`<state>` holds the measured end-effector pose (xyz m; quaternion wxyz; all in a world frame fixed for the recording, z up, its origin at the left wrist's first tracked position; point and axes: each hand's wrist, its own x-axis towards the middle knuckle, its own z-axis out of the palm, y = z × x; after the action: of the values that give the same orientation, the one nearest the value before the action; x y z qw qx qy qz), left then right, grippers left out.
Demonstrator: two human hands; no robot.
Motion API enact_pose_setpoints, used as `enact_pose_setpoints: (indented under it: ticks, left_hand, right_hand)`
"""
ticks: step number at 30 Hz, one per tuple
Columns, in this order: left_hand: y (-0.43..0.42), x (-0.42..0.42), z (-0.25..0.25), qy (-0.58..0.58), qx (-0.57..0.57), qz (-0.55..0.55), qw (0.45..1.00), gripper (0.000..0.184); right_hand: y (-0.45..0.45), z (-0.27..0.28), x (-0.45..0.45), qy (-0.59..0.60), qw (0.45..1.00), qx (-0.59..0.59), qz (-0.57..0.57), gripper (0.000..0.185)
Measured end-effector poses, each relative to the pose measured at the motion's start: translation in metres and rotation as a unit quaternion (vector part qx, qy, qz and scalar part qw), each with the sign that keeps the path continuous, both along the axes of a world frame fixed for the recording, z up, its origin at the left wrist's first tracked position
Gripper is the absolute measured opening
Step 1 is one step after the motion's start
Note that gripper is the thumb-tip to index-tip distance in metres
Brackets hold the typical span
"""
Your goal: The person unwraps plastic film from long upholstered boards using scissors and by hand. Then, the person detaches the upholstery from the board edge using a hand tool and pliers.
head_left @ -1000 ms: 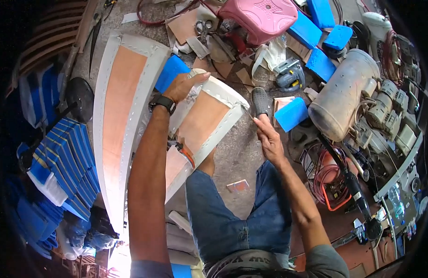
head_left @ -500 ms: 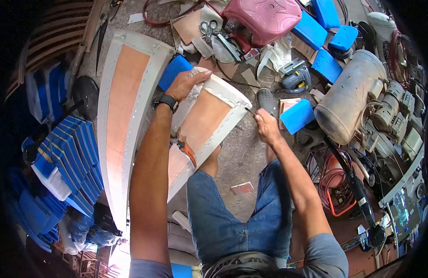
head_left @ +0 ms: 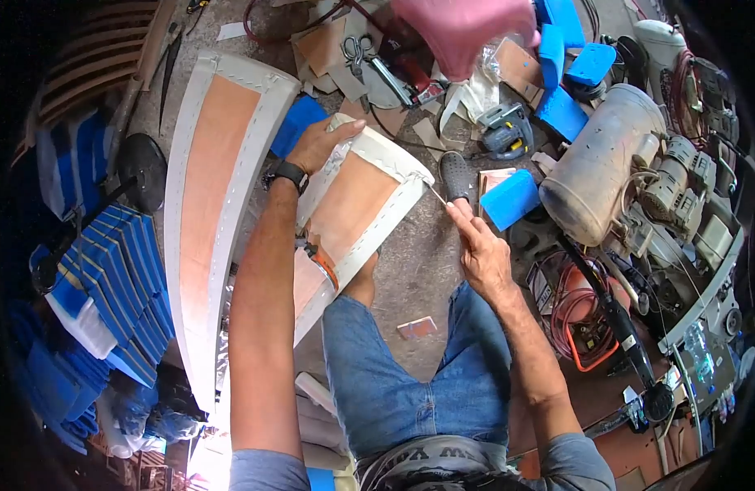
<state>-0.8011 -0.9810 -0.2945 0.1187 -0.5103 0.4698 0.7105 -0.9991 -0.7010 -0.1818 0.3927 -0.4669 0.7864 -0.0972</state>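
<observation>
My left hand [head_left: 314, 147] is closed over the upper left corner of a curved wooden panel [head_left: 353, 203], pinching its pale cover. Cream fabric is folded over the panel's edges and stapled along them. My right hand [head_left: 482, 254] is closed on a thin metal-shafted tool [head_left: 437, 195], screwdriver-like, its handle hidden in the palm. The tool's tip meets the panel's upper right corner, where the fabric is bunched. An orange-handled tool [head_left: 323, 268] lies across the panel. To the left stands a longer panel [head_left: 218, 155] covered the same way.
A pink plastic stool [head_left: 467, 33], scissors [head_left: 357, 49], a staple gun [head_left: 394, 82] and a jigsaw [head_left: 505, 131] are beyond the panel among scraps. An air compressor [head_left: 602, 168] stands at right. Blue foam pieces [head_left: 511, 200] lie about; striped blue cushions [head_left: 120, 282] are at left.
My right hand has drawn down and away from the panel's corner and turned, its fingers now stretched along the tool. My left hand keeps its hold. The view has shifted slightly.
</observation>
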Motion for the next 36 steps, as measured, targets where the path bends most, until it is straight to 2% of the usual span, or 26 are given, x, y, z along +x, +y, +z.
enact_pose_setpoints:
  ticks: [6, 12, 16, 18, 19, 20, 23, 25, 26, 27, 29, 31, 32, 34, 36]
  left_hand:
    - [0.0, 0.002, -0.004, -0.006, 0.006, 0.001, 1.0, 0.072]
    - [-0.001, 0.004, -0.007, 0.027, -0.014, -0.009, 1.0, 0.07]
    - [-0.004, 0.007, -0.013, 0.031, 0.033, -0.046, 0.998, 0.067]
    - [-0.005, 0.008, -0.017, -0.006, 0.023, -0.036, 0.999, 0.064]
    - [-0.006, 0.009, -0.014, -0.01, 0.018, -0.033, 0.999, 0.064]
    - [-0.007, 0.008, -0.012, -0.006, 0.036, -0.021, 0.999, 0.065]
    - [-0.009, 0.009, -0.017, -0.014, 0.059, -0.021, 0.998, 0.064]
    - [-0.009, 0.009, -0.017, 0.041, 0.094, 0.003, 0.995, 0.061]
    - [-0.011, 0.008, -0.014, 0.027, 0.086, -0.011, 0.996, 0.059]
    - [-0.01, 0.006, -0.012, 0.023, 0.084, -0.015, 0.996, 0.059]
    - [-0.004, 0.003, -0.008, 0.028, 0.06, 0.038, 0.997, 0.059]
    - [-0.006, 0.006, -0.014, 0.036, 0.059, 0.03, 0.997, 0.059]
    - [-0.007, 0.007, -0.014, 0.046, 0.061, 0.025, 0.997, 0.06]
    - [-0.009, 0.008, -0.017, 0.032, 0.054, 0.016, 0.998, 0.06]
    - [-0.006, 0.009, -0.015, 0.013, 0.048, 0.011, 0.999, 0.061]
  right_hand:
    - [-0.057, 0.055, -0.002, 0.046, 0.984, 0.159, 0.062, 0.05]
    - [-0.072, 0.058, -0.001, 0.08, 0.979, 0.149, 0.115, 0.053]
    - [-0.072, 0.042, 0.0, 0.084, 0.976, 0.173, 0.105, 0.052]
    - [-0.041, 0.002, -0.002, -0.011, 0.988, 0.154, 0.007, 0.051]
    - [-0.003, -0.037, 0.003, -0.046, 0.998, 0.009, -0.046, 0.051]
    - [0.017, -0.062, 0.006, -0.024, 0.997, -0.068, -0.029, 0.049]
    - [0.025, -0.078, 0.026, -0.148, 0.979, -0.052, -0.128, 0.039]
    - [0.034, -0.103, 0.033, -0.216, 0.952, -0.012, -0.218, 0.035]
    - [0.032, -0.104, 0.033, -0.239, 0.938, 0.007, -0.25, 0.033]
    - [0.032, -0.099, 0.031, -0.243, 0.936, 0.006, -0.253, 0.033]
    - [0.027, -0.074, 0.025, -0.126, 0.974, -0.103, -0.155, 0.034]
    - [0.001, -0.032, 0.013, -0.063, 0.989, -0.086, -0.103, 0.031]
    - [-0.004, -0.023, 0.01, -0.079, 0.99, -0.013, -0.119, 0.03]
    - [-0.008, -0.02, 0.006, -0.091, 0.985, 0.059, -0.132, 0.029]
    - [-0.01, -0.029, 0.0, -0.155, 0.97, 0.111, -0.148, 0.029]
